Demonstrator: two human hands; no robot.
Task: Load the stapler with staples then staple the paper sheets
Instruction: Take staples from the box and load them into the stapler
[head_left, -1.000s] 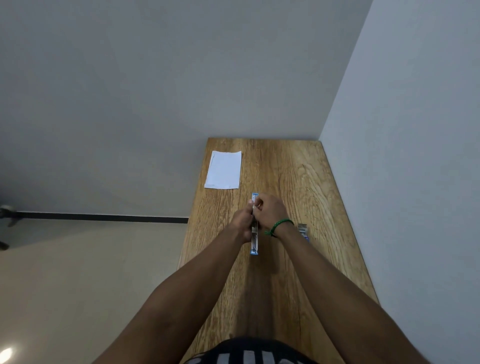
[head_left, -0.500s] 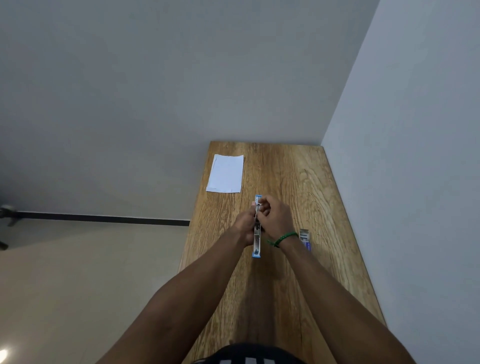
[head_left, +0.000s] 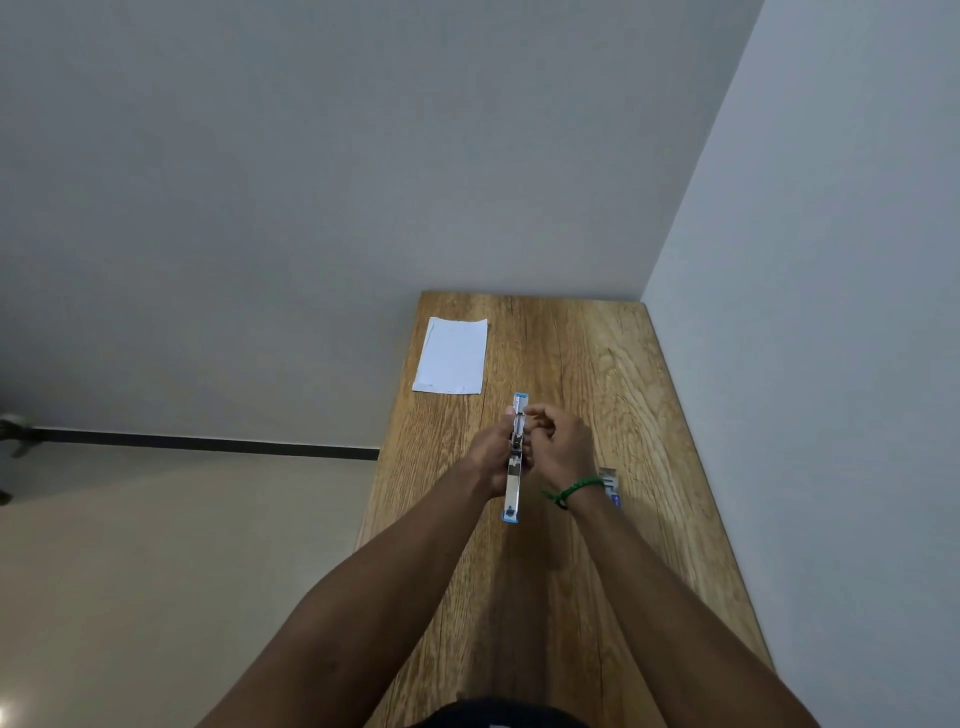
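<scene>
Lying in the upper left of the wooden tabletop (head_left: 571, 597), one small stack of white paper sheets (head_left: 451, 356) sits flat, well apart from both hands; how many sheets it holds cannot be told. Just right of it and lower, at the centre of the frame, is one stapler (head_left: 515, 462), blue at both ends with a bright metal middle, opened out long and pointing away from the person. The left hand (head_left: 491, 457) wraps its grip around the stapler's left side at mid-length, fingers closed on it. The right hand (head_left: 563, 452) touches the stapler from the right, its thumb and fingertips pinched narrowly together over the stapler's upper metal channel; whether a strip of staples is between them is too small to tell. One green band (head_left: 574, 491) circles the right wrist. Farther right, partly hidden behind that wrist, one small staple box (head_left: 610, 483) rests on the tabletop, near the stapler but not touching it.
</scene>
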